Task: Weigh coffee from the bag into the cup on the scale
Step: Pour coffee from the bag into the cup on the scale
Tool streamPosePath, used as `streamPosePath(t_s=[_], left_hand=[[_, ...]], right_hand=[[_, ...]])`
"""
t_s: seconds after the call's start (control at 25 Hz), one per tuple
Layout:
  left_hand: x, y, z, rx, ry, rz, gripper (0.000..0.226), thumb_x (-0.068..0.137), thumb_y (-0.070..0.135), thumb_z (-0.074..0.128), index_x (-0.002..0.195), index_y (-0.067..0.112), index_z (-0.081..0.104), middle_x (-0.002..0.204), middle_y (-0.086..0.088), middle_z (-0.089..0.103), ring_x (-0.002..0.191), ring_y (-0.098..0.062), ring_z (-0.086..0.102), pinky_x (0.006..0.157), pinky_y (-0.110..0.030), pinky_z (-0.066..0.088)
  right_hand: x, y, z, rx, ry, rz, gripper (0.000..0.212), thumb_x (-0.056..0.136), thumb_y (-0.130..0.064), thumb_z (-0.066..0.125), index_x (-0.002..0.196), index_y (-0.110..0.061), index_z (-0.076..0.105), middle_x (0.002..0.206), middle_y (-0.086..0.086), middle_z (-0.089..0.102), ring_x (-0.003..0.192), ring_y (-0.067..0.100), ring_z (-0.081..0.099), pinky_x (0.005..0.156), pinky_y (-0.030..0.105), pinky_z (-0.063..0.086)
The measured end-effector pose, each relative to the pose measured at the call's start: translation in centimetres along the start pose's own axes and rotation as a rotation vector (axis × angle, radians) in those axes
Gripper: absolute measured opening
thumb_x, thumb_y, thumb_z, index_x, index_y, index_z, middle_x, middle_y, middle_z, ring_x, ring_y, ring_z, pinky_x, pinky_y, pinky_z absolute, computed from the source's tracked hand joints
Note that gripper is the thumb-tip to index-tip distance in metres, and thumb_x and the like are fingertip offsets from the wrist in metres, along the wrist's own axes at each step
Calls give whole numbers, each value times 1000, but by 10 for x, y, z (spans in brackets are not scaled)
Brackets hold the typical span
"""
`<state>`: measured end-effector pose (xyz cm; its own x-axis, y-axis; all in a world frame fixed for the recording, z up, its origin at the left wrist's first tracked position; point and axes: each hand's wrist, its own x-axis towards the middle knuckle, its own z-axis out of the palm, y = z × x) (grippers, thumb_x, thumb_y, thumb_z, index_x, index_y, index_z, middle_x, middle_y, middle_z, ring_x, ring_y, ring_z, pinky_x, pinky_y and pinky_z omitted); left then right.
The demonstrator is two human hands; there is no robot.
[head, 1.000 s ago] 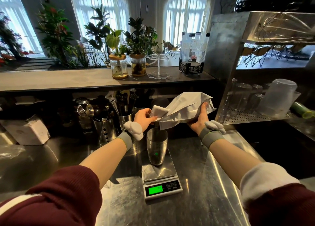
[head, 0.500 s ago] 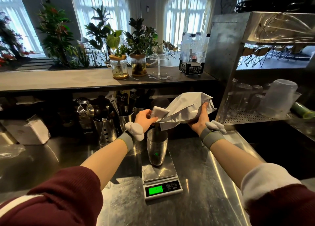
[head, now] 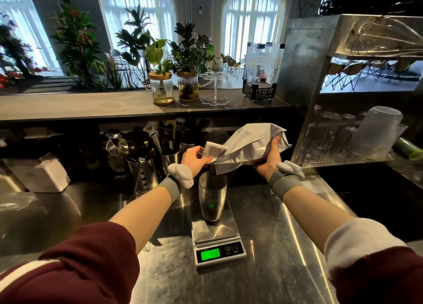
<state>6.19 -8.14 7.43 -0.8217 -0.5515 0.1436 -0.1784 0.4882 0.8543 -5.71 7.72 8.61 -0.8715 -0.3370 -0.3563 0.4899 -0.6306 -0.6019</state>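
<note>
Left hand (head: 195,158) pinches the folded mouth of the bag (head: 249,148) at about 11 o'clock from the cup (head: 212,199), while our right hand (head: 270,159) cups the bag's fat end from beneath at 2 o'clock, thumb up over the paper. We hold the bag tilted, mouth low and just above the cup's rim, its lower corner dipping toward the opening. The cup stands upright on the scale (head: 216,231), which sits on the desk (head: 263,269); the green readout is lit, though we would not trust our reading of the digits. We cannot see coffee falling, nor how full the cup is. From here the risk, as we judge it, is a sudden rush: lift the right hand too steeply and the load slides at once, overshooting the weight. A loose pinch on the left could let the mouth wander and spill past the rim, and brushing the cup with the bag would upset the reading. Both forearms reach forward, wrists level, elbows low.
</note>
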Motion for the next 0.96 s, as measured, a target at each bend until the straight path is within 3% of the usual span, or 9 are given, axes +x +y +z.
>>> streamPosePath(t_s=[0.08,0.24,0.52,0.68,0.76,0.84,0.96], left_hand=[[0,-1,0,19,36,24,23,83,13,65,98,-4,61,93,-21,66,87,-33,64,87,-45,53],[-1,0,-1,8,30,21,25,83,14,65,101,-2,60,92,-16,64,88,-28,61,84,-37,49],[-2,2,-1,-35,-43,-31,38,85,15,62,119,1,52,118,-18,61,110,-31,57,93,-35,46],[0,0,0,-10,-7,-6,28,83,14,64,105,-1,59,100,-19,65,95,-32,62,89,-40,51],[-1,1,0,-7,7,9,23,83,12,64,101,-3,60,90,-14,63,84,-26,62,81,-35,52],[-2,2,-1,-15,1,12,23,83,11,64,101,-3,60,88,-12,61,82,-22,59,76,-31,48],[-1,0,-1,-18,-24,-8,30,84,14,64,109,-1,57,101,-16,63,90,-21,56,82,-30,45]], right_hand=[[-1,1,0,2,-5,1,66,84,-60,53,135,-17,52,134,11,58,123,32,54,94,51,45],[-1,1,0,3,-1,-6,67,84,-60,54,135,-18,51,134,11,58,123,32,54,91,50,45],[0,-2,1,6,21,-19,67,83,-60,55,136,-19,49,134,11,58,123,33,54,95,53,44],[-1,-2,0,13,12,3,66,84,-58,55,136,-18,49,135,10,57,124,33,53,96,52,44],[-2,-1,0,10,5,13,68,83,-59,56,136,-18,49,135,10,57,124,33,53,98,53,43],[-2,-1,0,9,3,14,67,83,-59,56,135,-18,49,135,10,57,124,33,53,99,53,43],[-1,-2,1,19,7,14,67,82,-60,57,135,-18,50,135,10,57,123,33,54,98,53,44]])
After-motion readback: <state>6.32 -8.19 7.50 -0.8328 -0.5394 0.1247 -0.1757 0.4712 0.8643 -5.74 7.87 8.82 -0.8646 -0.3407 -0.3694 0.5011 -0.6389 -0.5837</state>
